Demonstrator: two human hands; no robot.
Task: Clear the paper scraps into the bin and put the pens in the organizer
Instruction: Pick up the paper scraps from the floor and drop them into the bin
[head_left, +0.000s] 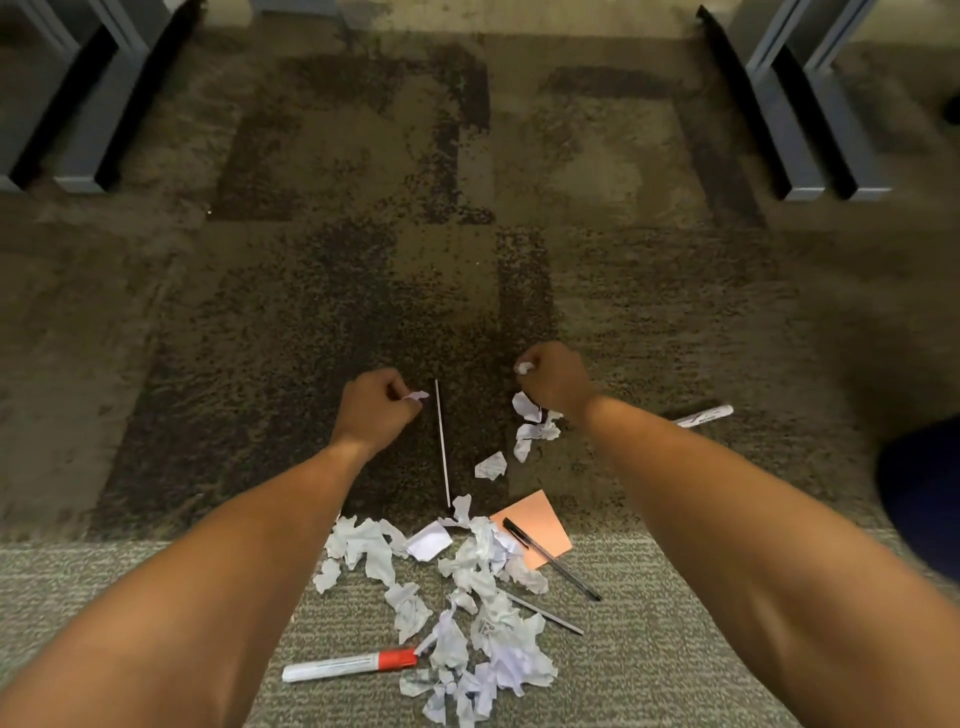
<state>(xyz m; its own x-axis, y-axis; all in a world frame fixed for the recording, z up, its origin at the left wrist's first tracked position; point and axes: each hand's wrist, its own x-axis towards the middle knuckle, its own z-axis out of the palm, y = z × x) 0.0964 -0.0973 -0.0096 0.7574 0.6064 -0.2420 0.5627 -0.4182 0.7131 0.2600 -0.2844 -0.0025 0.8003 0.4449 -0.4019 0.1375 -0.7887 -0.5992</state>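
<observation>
From the head camera I am looking down at a patterned carpet floor (363, 270), with both bare forearms reaching forward over it. My left hand (375, 409) is curling into a fist and pinching a small white scrap (416, 396) that is sticking out from between the fingers. My right hand (555, 378) is also closing into a fist, with a bit of white paper (524, 368) showing at the thumb side; so both hands are clamped on paper, and they are well apart from each other.

Between the hands a thin white stick (442, 441), perhaps a pen refill, is lying on the carpet, running away from me. Just beside and below the right hand a few loose scraps (532, 423) are lying on the floor. Nearer to me the main heap of crumpled paper scraps (483, 613) is spreading over the lighter carpet. An orange sheet (540, 512) is lying at the heap's right edge, and a black pen (551, 558) is resting across it. A grey pencil-like stick (545, 614) is poking out from under the heap. A white marker with a red cap (350, 665) is lying at the heap's left, touching it. Another white marker (704, 415) is showing beyond my right forearm, partly hidden by it.

I am seeing no bin or organizer in this view.
</observation>
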